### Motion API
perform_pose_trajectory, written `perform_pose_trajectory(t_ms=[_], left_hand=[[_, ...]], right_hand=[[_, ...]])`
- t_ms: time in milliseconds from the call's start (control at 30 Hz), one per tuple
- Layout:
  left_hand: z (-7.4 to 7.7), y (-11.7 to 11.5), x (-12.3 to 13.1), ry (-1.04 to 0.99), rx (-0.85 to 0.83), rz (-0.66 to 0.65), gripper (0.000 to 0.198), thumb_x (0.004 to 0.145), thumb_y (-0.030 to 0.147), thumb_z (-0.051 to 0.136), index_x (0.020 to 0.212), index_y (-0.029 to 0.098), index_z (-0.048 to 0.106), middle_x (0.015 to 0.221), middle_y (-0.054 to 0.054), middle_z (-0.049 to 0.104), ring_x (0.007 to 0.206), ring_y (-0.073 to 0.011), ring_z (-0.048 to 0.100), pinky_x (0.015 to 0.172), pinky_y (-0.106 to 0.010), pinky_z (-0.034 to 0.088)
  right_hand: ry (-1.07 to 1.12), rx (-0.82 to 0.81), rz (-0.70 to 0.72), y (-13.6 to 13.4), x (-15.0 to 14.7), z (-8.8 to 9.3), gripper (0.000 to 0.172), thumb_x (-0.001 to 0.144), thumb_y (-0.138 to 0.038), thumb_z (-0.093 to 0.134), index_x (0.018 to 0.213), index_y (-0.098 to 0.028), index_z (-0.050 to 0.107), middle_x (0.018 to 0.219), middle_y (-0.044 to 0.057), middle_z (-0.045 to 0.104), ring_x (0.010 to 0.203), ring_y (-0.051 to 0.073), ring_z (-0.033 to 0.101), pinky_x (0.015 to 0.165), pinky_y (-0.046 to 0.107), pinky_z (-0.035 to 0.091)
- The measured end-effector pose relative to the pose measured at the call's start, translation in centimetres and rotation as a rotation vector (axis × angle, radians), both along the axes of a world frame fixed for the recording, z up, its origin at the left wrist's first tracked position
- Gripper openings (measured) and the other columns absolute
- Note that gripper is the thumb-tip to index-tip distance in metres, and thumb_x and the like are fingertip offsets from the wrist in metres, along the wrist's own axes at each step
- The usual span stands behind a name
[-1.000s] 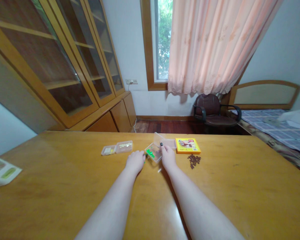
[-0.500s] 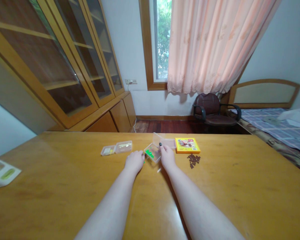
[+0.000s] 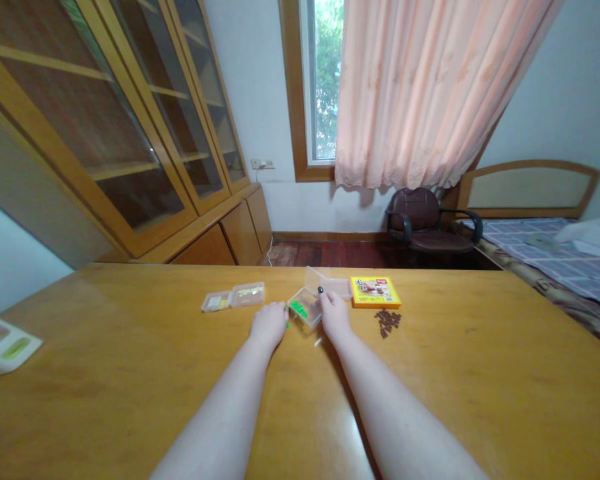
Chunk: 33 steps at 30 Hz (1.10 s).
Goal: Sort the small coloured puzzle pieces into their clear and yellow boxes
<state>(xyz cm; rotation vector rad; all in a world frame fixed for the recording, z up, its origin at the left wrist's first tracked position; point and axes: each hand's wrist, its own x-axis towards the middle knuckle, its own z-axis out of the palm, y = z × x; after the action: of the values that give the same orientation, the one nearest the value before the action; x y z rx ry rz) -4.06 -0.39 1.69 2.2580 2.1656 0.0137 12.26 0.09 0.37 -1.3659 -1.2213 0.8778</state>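
Glass-fronted wooden cabinet at ten o'clock; daylit window at twelve, peach curtain beside; armchair and bed toward two.

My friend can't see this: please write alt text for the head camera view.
A right hand grips a small clear box of green pieces on a wooden table, the left hand just beside it. A yellow box lies nearby.

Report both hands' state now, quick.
Left hand: curled beside the clear box; any grip cannot be told.
Right hand: closed, holding the clear box.
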Motion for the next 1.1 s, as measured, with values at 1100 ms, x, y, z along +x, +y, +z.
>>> perform_pose_trajectory(t_ms=[1100], left_hand=[[0.13,-0.01,0.19,0.010,-0.028,0.038,0.030,0.089,0.031,0.035,0.093,0.016,0.060,0.094,-0.013,0.065,0.088,-0.0244,0.062,0.073,-0.034,0.046]], right_hand=[[-0.008,-0.007,0.014,0.14,0.03,-0.23,0.031,0.078,-0.040,0.040,0.066,-0.018,0.057,0.066,0.003,0.063,0.065,0.017,0.055,0.061,0.026,0.037]])
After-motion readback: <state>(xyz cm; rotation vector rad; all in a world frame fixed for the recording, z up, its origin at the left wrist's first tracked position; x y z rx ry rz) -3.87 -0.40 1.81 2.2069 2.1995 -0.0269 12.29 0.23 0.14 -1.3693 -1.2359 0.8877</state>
